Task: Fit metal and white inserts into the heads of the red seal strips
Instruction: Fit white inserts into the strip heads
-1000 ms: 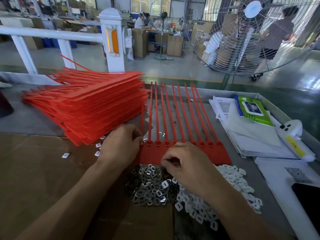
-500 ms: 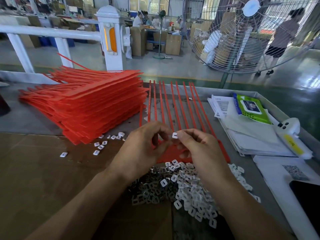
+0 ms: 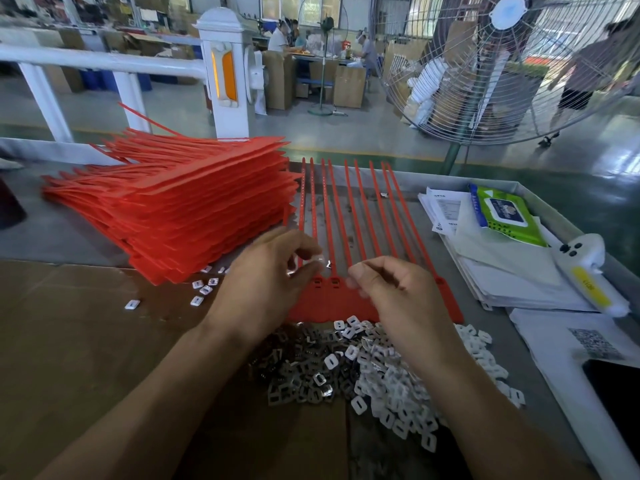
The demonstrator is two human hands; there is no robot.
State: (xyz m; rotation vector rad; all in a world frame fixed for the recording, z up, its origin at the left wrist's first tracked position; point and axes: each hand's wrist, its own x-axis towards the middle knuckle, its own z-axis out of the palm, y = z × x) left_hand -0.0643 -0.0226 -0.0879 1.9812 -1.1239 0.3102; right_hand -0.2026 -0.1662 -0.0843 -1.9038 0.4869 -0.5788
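Note:
A sheet of joined red seal strips (image 3: 349, 216) lies flat in front of me, its heads (image 3: 332, 299) nearest to me. My left hand (image 3: 266, 289) pinches a small white insert (image 3: 317, 259) between thumb and fingertips just above the left heads. My right hand (image 3: 394, 296) hovers over the heads to the right, its fingers curled with nothing visible in them. Below the heads lie a heap of metal inserts (image 3: 294, 372) and a heap of white inserts (image 3: 415, 389).
A tall stack of red strip sheets (image 3: 180, 216) fills the left. Loose white inserts (image 3: 202, 289) lie by its foot on brown cardboard (image 3: 69, 341). Papers (image 3: 502, 271), a green wipes pack (image 3: 502, 216), a white device (image 3: 588, 271) and a phone (image 3: 616, 393) are at the right.
A second ago both hands pressed on the strip heads. They rose, the right hand passed a white insert to the left, and now the hands have drawn apart.

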